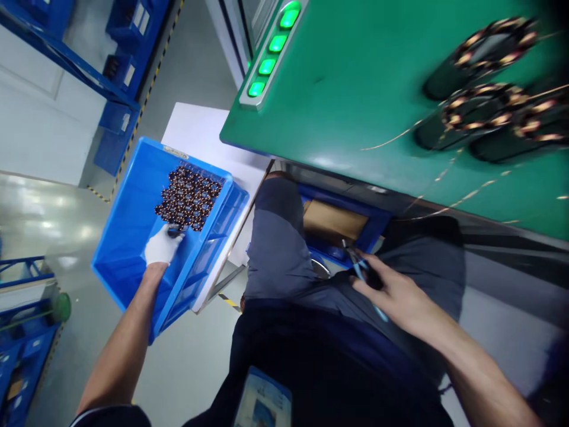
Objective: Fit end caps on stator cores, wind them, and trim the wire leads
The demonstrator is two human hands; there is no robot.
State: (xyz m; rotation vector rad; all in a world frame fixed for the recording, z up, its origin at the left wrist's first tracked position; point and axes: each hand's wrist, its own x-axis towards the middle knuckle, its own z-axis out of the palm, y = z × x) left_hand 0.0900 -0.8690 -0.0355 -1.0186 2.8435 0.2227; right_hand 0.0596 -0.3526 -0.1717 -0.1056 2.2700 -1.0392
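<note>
My left hand [160, 244], in a white glove, reaches into a blue plastic bin [127, 216] on the left. Its fingers close round a dark stator core [173, 233], mostly covered by the glove. Against that hand lies a tight block of copper-wound stators [189, 196], packed in rows in the bin. My right hand [391, 290] is bare and grips a pair of wire cutters [362, 270] with light blue handles above my lap. The cutters' tips point up and to the left, away from any stator.
On the green table [351, 77], three larger stators [482, 112] stand blurred at the right, with loose copper wires trailing over the edge. A strip of green-lit buttons [272, 54] lies at the table's left corner. Below the table is a blue crate with cardboard [335, 220].
</note>
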